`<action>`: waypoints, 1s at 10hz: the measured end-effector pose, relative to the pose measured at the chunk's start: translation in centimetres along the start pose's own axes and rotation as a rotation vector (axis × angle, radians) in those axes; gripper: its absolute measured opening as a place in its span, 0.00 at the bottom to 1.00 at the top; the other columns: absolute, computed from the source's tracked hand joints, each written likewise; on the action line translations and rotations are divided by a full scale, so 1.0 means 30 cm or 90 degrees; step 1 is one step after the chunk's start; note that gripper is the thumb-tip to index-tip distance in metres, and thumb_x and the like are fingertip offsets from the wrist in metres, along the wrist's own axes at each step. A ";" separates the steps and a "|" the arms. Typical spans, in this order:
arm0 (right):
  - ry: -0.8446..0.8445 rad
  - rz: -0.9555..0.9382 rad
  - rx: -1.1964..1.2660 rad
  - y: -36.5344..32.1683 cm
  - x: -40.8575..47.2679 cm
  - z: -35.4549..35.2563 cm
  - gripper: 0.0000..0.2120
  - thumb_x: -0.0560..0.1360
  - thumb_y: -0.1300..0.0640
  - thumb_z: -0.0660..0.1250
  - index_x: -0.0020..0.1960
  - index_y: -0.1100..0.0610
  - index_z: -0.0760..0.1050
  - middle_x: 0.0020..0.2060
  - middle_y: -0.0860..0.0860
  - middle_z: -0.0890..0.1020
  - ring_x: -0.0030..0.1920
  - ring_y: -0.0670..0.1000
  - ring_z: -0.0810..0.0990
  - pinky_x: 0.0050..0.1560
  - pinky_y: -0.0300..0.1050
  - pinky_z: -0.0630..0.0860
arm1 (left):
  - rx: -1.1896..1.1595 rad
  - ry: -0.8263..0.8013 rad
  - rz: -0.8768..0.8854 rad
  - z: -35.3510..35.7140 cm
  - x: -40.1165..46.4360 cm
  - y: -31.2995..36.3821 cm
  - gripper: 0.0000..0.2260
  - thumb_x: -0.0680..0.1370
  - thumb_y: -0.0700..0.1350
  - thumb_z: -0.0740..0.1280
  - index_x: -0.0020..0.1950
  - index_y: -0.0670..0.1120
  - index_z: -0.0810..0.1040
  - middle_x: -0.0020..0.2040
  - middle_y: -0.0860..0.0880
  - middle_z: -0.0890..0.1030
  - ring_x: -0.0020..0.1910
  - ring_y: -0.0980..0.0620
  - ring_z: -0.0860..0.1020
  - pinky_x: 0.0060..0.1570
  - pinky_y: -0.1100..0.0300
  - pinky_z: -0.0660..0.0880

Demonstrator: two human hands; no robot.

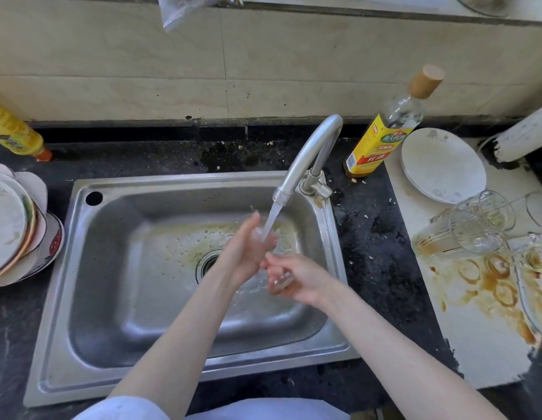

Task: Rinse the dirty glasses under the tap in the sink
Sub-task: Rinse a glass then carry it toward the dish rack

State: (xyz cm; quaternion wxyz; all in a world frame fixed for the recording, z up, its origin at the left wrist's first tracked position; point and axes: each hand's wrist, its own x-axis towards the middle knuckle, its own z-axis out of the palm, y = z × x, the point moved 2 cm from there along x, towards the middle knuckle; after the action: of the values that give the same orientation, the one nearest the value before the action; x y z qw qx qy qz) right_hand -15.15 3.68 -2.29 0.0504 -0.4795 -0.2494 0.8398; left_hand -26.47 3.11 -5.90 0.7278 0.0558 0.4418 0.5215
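Note:
Water runs from the curved steel tap into the steel sink. Under the stream I hold a small clear glass, tilted and blurred. My left hand wraps its upper part, right where the water lands. My right hand grips the lower end of the glass from the right. Several dirty glasses lie tipped over on a white board at the right, among brown ring stains.
A stack of dirty plates sits left of the sink. White plates and a yellow-labelled bottle stand behind the stained board. A yellow bottle lies at far left. The sink drain is beside my left wrist.

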 end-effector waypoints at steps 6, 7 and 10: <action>-0.059 -0.055 -0.303 -0.037 0.049 -0.016 0.08 0.81 0.57 0.58 0.48 0.60 0.73 0.26 0.48 0.72 0.28 0.46 0.76 0.41 0.43 0.78 | 0.145 0.039 0.077 -0.050 -0.021 0.035 0.18 0.76 0.56 0.62 0.47 0.40 0.73 0.40 0.45 0.77 0.37 0.49 0.76 0.35 0.57 0.72; 0.170 -0.181 -0.659 -0.050 0.079 0.005 0.12 0.78 0.50 0.59 0.58 0.55 0.68 0.37 0.49 0.76 0.34 0.52 0.78 0.39 0.50 0.78 | 0.277 0.174 0.129 -0.025 -0.011 0.031 0.31 0.69 0.60 0.70 0.59 0.37 0.71 0.48 0.44 0.80 0.48 0.46 0.79 0.52 0.51 0.74; -0.168 -0.037 -0.292 -0.063 0.011 0.006 0.26 0.71 0.36 0.60 0.58 0.56 0.66 0.23 0.44 0.61 0.21 0.43 0.60 0.29 0.37 0.74 | 0.240 -0.061 0.110 -0.002 -0.067 0.102 0.19 0.75 0.57 0.65 0.52 0.41 0.76 0.42 0.45 0.78 0.38 0.49 0.75 0.36 0.60 0.70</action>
State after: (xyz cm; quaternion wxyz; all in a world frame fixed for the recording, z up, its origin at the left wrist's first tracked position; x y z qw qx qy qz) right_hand -15.77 5.36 -1.58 -0.0685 -0.3572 -0.4513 0.8149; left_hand -28.83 2.84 -3.11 0.6773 0.2530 0.4900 0.4870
